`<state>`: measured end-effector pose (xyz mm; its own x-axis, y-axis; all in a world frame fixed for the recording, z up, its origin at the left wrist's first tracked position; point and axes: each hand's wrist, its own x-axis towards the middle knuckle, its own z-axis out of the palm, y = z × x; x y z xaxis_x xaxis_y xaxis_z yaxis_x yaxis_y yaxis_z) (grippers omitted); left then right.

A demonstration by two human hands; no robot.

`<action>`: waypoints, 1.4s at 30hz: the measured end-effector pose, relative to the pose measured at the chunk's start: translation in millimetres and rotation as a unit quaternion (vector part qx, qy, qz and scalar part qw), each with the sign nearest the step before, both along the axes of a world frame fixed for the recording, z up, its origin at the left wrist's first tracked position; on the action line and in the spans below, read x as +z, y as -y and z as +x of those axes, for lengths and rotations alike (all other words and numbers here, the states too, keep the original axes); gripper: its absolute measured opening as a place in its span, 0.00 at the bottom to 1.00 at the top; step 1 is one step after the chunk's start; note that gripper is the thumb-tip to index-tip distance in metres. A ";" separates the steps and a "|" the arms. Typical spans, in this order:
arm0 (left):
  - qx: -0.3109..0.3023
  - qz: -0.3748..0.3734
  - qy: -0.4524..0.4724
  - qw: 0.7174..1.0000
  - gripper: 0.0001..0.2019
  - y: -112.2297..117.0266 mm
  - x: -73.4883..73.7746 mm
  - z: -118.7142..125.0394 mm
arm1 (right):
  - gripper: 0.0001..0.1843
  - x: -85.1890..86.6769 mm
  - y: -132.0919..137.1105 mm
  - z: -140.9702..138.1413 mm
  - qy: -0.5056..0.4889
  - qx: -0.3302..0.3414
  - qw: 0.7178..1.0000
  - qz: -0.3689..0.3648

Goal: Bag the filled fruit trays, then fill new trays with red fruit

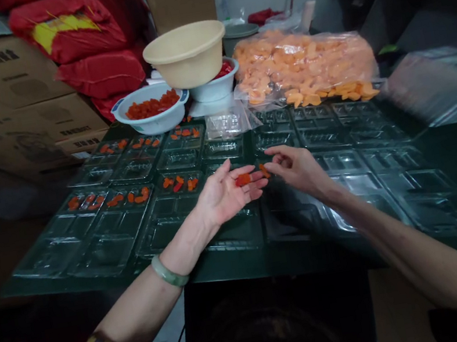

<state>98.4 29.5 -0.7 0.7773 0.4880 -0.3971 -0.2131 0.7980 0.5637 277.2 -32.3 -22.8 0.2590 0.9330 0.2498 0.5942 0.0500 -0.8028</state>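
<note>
My left hand is palm up over the clear plastic trays, fingers stretched out, with small orange-red pieces resting on them. A pale green bangle circles that wrist. Just to the right, my right hand is bent, thumb and forefinger close together at a small orange piece; it seems to be at the fingertips. Below and left of my hands, a clear tray has several such pieces in its far compartments. The pieces look like dried fruit or soft candy; their exact kind is unclear.
Rows of clear trays cover the dark green table. Behind them stand a light blue basin of orange-red pieces, a cream basin stacked on another, and a big clear bag of orange pieces. Cartons and red sacks are piled left.
</note>
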 end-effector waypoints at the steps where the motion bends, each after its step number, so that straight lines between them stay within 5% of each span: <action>1: -0.003 -0.012 0.014 1.000 0.26 1.3 0.2 1.6 | 0.15 2.7 5.0 -5.5 0.008 0.019 1.000 0.022; 8: -0.051 0.015 0.038 0.998 0.20 14.9 -1.0 26.2 | 0.13 10.4 26.8 -19.3 0.242 0.069 0.968 0.017; 12: -0.100 0.114 -0.003 0.988 0.10 17.5 -0.8 33.7 | 0.07 4.6 31.1 -7.0 0.204 0.047 0.978 0.003; 19: -0.099 0.287 -0.147 0.941 0.08 10.5 0.4 51.9 | 0.04 5.8 30.9 8.6 0.026 -0.036 0.998 0.039; 22: -0.059 0.418 -0.228 0.878 0.05 -1.0 -8.3 65.9 | 0.04 9.3 24.9 25.9 -0.038 -0.088 0.994 0.049; 27: -0.052 0.694 -0.336 0.635 0.06 -18.7 -30.7 90.2 | 0.05 7.5 25.3 43.2 -0.053 -0.091 0.994 0.020; 29: -0.051 0.726 -0.359 0.584 0.06 -21.6 -33.9 97.5 | 0.05 4.3 28.3 43.3 -0.050 -0.088 0.995 0.011; 35: 0.006 0.744 -0.369 0.556 0.17 -32.2 -18.8 94.4 | 0.05 -5.4 28.0 42.4 -0.105 -0.073 0.992 -0.005; 38: 0.040 0.739 -0.337 0.582 0.12 -39.6 -14.8 80.4 | 0.03 -10.9 19.4 37.5 -0.080 -0.053 0.995 -0.022; 42: 0.014 0.719 -0.326 0.613 0.09 -41.8 -21.9 62.8 | 0.05 -18.7 9.0 31.1 0.102 -0.046 0.992 -0.051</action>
<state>161.2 71.3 -22.5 0.6658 0.7075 0.2371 0.4300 -0.6235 0.6530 308.3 -41.3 -41.5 0.2984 0.9305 0.2125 0.7437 -0.0871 -0.6629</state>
